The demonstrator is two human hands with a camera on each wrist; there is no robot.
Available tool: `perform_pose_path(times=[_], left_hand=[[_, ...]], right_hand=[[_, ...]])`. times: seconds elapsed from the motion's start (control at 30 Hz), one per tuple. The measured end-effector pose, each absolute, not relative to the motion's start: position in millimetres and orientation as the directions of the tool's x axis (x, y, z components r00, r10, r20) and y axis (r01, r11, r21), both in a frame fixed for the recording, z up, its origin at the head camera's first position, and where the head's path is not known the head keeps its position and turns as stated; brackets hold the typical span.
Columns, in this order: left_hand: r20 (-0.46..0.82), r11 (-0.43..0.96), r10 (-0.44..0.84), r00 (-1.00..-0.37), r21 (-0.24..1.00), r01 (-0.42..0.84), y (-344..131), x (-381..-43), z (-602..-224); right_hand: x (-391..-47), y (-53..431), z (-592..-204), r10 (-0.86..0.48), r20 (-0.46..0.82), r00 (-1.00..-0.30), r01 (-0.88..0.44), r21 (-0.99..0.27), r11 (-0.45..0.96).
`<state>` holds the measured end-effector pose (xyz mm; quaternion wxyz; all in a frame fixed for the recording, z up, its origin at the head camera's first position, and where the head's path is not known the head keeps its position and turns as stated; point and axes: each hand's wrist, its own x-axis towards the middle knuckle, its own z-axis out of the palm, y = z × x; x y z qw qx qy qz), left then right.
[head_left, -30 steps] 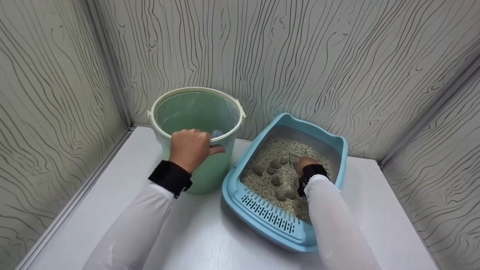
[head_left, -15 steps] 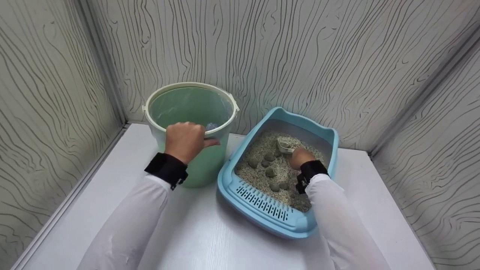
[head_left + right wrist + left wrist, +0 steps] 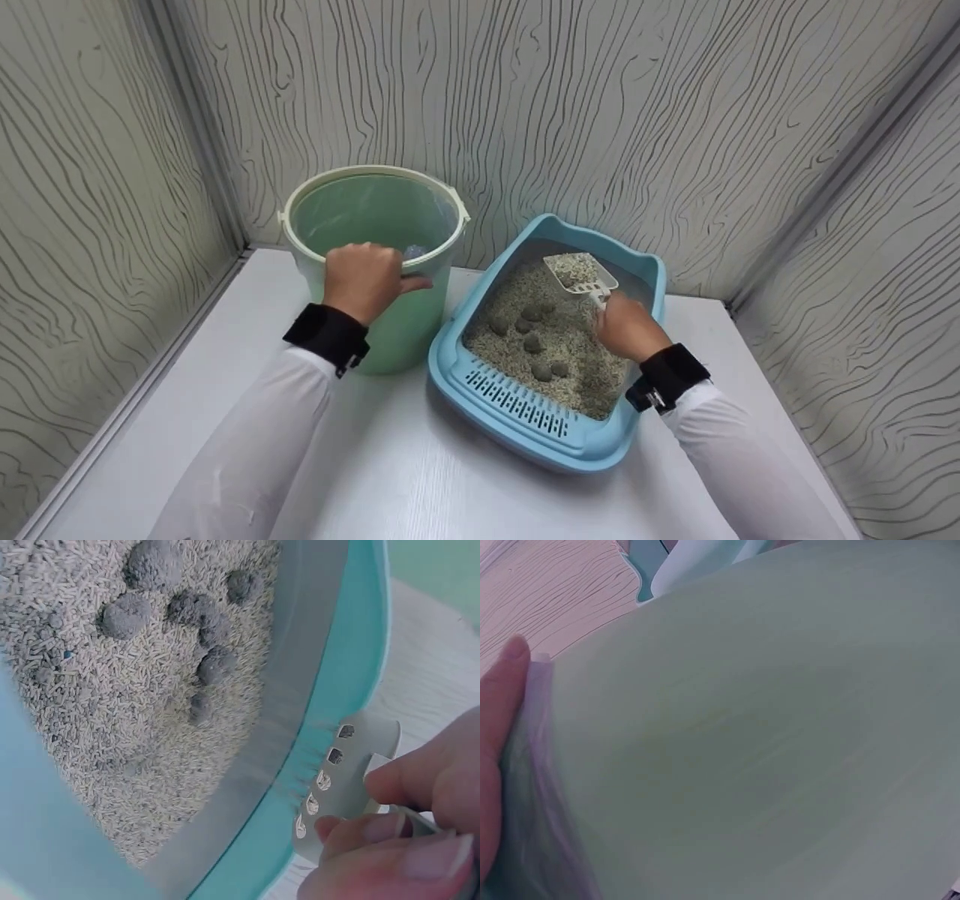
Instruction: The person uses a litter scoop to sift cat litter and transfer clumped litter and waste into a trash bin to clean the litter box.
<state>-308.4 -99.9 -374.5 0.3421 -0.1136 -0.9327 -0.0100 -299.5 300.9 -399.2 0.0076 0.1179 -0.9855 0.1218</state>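
Right hand has the slotted white litter scoop by its handle, fingers wrapped on it, grip firm from what I see. Scoop is up over the back right part of the blue litter box, above the bed and clear of it. There's a heap of pale pellet litter in its pan. On my right wrist feed, blurred streaks trail off the slots, box wall behind them.

Box bed is grainy litter with several round grey clumps bunched left of centre, two of them nearer the slotted front ledge.

Left hand is clenched over the near rim of the green bucket, thumb stuck out along the outer wall. Bucket stands upright to the left of the box; can't tell if the two touch. I see a bit of bluish crumpled plastic inside, near the rim by that hand. Left wrist feed is mostly a hazy green surface; the translucent film next to the thumb is probably a liner edge, but it's too soft to swear to.

Both sit on the white tabletop, patterned wall panel behind.
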Motion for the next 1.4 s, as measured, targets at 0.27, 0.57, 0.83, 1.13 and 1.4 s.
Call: perform_pose_path(times=[0.27,0.57,0.83,1.13,1.4], left_hand=[[0.645,0.975,0.198,-0.738,-0.054,0.215,-102,-310,-378],[0.619,0.977,0.190,-0.762,-0.043,0.209,-103,-309,-377],[0.637,0.976,0.192,-0.746,-0.046,0.213,-101,-309,-375],[0.649,0.975,0.189,-0.737,-0.038,0.217,-99,-311,-377],[0.638,0.976,0.192,-0.746,-0.044,0.213,-99,-310,-376]], right_hand=[[-289,309,-402,-0.161,0.092,-0.983,-0.182,-0.323,0.929],[-292,313,-406,-0.110,0.057,-0.992,-0.123,-0.369,0.921],[-292,312,-400,-0.150,0.044,-0.988,-0.155,-0.417,0.896],[-294,315,-399,-0.240,-0.049,-0.970,-0.185,-0.497,0.848],[-298,315,-402,-0.255,-0.043,-0.966,-0.200,-0.501,0.842]])
